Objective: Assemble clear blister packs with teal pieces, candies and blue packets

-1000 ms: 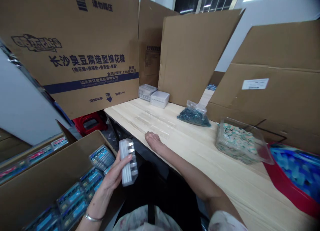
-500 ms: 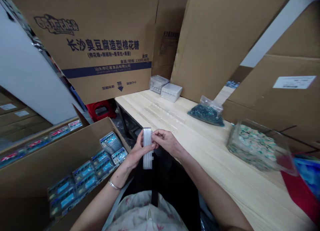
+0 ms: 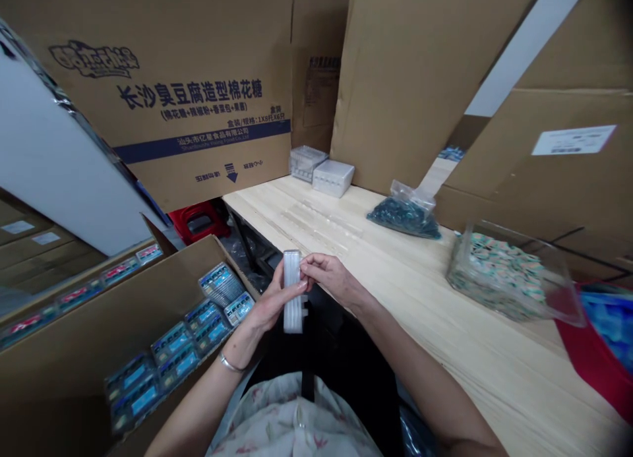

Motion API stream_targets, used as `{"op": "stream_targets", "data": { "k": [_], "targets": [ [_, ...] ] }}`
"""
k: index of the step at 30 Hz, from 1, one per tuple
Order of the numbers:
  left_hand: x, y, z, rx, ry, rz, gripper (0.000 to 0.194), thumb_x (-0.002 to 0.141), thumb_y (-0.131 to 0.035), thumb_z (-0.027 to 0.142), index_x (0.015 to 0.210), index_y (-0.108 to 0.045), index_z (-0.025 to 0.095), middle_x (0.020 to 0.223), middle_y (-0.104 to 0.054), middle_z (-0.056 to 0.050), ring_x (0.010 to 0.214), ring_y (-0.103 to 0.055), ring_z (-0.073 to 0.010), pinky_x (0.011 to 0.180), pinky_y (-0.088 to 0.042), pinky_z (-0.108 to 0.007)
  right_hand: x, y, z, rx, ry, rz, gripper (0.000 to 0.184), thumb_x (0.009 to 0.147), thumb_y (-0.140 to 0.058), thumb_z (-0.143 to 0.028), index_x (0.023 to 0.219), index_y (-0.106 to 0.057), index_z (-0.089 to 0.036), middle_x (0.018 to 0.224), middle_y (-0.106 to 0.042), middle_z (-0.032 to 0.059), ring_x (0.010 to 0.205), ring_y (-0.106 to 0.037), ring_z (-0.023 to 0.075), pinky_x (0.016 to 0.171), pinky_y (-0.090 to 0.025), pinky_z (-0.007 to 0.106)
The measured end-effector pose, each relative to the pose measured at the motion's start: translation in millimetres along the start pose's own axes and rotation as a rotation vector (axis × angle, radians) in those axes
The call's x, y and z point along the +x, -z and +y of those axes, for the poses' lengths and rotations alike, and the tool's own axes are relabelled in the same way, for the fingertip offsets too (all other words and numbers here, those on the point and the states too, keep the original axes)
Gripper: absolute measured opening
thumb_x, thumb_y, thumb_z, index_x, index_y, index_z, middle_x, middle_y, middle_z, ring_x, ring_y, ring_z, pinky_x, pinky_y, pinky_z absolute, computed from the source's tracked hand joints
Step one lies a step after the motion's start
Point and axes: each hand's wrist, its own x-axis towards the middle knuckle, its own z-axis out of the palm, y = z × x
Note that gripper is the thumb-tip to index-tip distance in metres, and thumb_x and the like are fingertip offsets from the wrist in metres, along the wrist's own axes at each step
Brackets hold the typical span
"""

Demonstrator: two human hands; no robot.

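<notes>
The stack of clear plastic trays (image 3: pixel 293 315) stands on end just off the counter's (image 3: pixel 395 272) front edge, the left hand's (image 3: pixel 267 303) grip clamped around it, thumb across the near side. The right hand (image 3: pixel 330 280) reaches in over that edge, fingertips close together at the stack's upper side; whether they pinch a tray, I cannot tell. Left of the counter sits an open carton (image 3: pixel 93 302) of blue-labelled packs (image 3: pixel 178 341). Towards the counter's back edge lies a clear bag of dark teal pieces (image 3: pixel 403 218)
</notes>
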Motion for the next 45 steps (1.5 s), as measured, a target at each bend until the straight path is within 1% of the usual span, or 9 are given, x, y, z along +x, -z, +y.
{"op": "stream_targets", "data": {
  "k": [8,17,24,28,33,36,39,41,45],
  "targets": [
    [1,-1.0,-4,-0.012,0.035,-0.052,0.056,0.073,-0.07,0.023,0.124,-0.048,0.025,0.097,-0.06,-0.003,0.088,-0.057,-0.0143,0.084,-0.041,-0.028,0,3,7,0.087,0.008,-0.03,0.025,0.075,-0.067,-0.038,0.076,-0.059,-0.014,0.068,-0.061,-0.0014,0.055,-0.054,0.0081,0.056,-0.044,0.022],
    [1,3.9,-1,-0.076,0.101,-0.078,0.054,0.076,-0.067,0.027,0.125,-0.044,0.02,0.103,-0.063,-0.009,0.091,-0.06,-0.0208,0.08,-0.045,-0.035,-7,14,2,0.091,0.013,0.052,0.02,0.077,-0.065,-0.034,0.076,-0.059,-0.014,0.059,-0.058,-0.002,0.054,-0.053,0.0084,0.054,-0.041,0.021],
    [7,-10.6,-15,-0.129,0.071,-0.061,0.059,0.07,-0.073,0.022,0.124,-0.048,0.024,0.094,-0.063,-0.002,0.085,-0.059,-0.014,0.08,-0.043,-0.027,-10,11,6,0.017,0.033,0.056,0.021,0.074,-0.067,-0.034,0.077,-0.058,-0.015,0.065,-0.057,-0.0037,0.055,-0.051,0.0075,0.055,-0.042,0.022],
    [9,-10.2,-25,-0.182,0.114,-0.055,0.051,0.072,-0.071,0.025,0.119,-0.053,0.02,0.086,-0.063,-0.002,0.078,-0.06,-0.0143,0.077,-0.044,-0.027,-10,13,7,0.036,0.022,0.04,0.02,0.075,-0.066,-0.033,0.075,-0.057,-0.015,0.063,-0.056,-0.0037,0.054,-0.05,0.0074,0.055,-0.041,0.022],
    [8,-9.4,-23,-0.23,0.129,-0.089,0.03,0.073,-0.07,0.025,0.1,-0.062,0.014,0.085,-0.065,-0.004,0.078,-0.061,-0.0158,0.079,-0.045,-0.028,-11,11,11,0.116,0.014,0.021,0.018,0.077,-0.064,-0.031,0.074,-0.055,-0.015,0.065,-0.058,-0.002,0.055,-0.052,0.0073,0.056,-0.041,0.021],
    [5,-8.6,-19,-0.226,0.162,-0.102,0.032,0.073,-0.069,0.027,0.102,-0.062,0.014,0.092,-0.067,-0.008,0.083,-0.063,-0.0192,0.081,-0.046,-0.031,-19,16,7,0.086,0.027,0.062,0.018,0.078,-0.062,-0.031,0.075,-0.055,-0.015,0.063,-0.057,-0.0017,0.054,-0.051,0.0081,0.054,-0.041,0.022],
    [-1,-0.3,-15,-0.21,0.291,-0.04,0.04,0.075,-0.067,0.03,0.109,-0.06,0.013,0.098,-0.068,-0.011,0.084,-0.065,-0.0217,0.081,-0.049,-0.034,-39,38,-15,-0.043,0.061,0.149,0.019,0.077,-0.061,-0.034,0.076,-0.053,-0.016,0.062,-0.056,-0.0015,0.054,-0.051,0.0091,0.053,-0.041,0.022],
    [-4,8.7,-14,-0.201,0.354,0.034,0.043,0.074,-0.069,0.029,0.112,-0.058,0.014,0.094,-0.069,-0.009,0.079,-0.066,-0.0202,0.077,-0.051,-0.034,-57,61,-39,-0.234,0.072,0.212,0.018,0.077,-0.059,-0.033,0.077,-0.053,-0.016,0.064,-0.056,-0.0011,0.054,-0.051,0.0093,0.053,-0.041,0.023],
    [-7,21.9,-12,-0.189,0.382,0.117,0.049,0.072,-0.071,0.025,0.117,-0.055,0.016,0.087,-0.07,-0.006,0.073,-0.067,-0.018,0.071,-0.053,-0.031,-82,101,-78,-0.904,0.067,0.211,0.007,0.078,-0.049,-0.02,0.079,-0.055,-0.015,0.066,-0.055,-0.0007,0.056,-0.048,0.0091,0.054,-0.037,0.021]
  ]
}}
